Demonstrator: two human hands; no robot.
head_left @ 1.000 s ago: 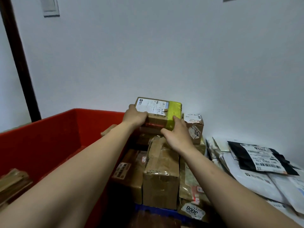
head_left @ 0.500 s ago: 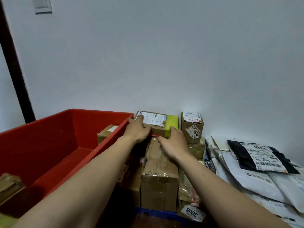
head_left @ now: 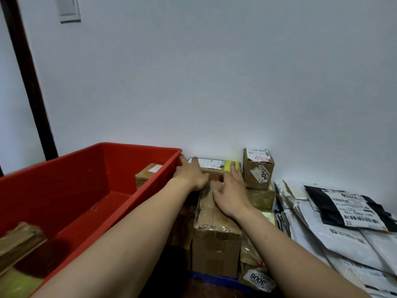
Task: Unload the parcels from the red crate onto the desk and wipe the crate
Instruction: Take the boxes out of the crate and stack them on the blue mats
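The red crate (head_left: 64, 190) stands at the left. Inside it are a brown parcel (head_left: 148, 172) by its far right wall and another brown parcel (head_left: 19, 239) at the near left. A flat parcel with a white label and yellow tape (head_left: 214, 163) lies on the stack against the wall, just right of the crate. My left hand (head_left: 190, 173) covers its left end with fingers over the top. My right hand (head_left: 231, 192) rests with fingers spread, fingertips at the yellow end and palm on the tall cardboard box (head_left: 214, 244) below.
A small labelled carton (head_left: 257, 168) stands right of the flat parcel by the white wall. Grey and black mailer bags (head_left: 343, 222) are piled at the right. A parcel tagged 3006 (head_left: 256, 279) lies at the stack's foot. A dark door frame (head_left: 28, 82) rises at the left.
Both hands lowered the yellow-taped parcel from above the stack down onto it against the wall. My right hand's fingers have spread and slid off toward the box below.
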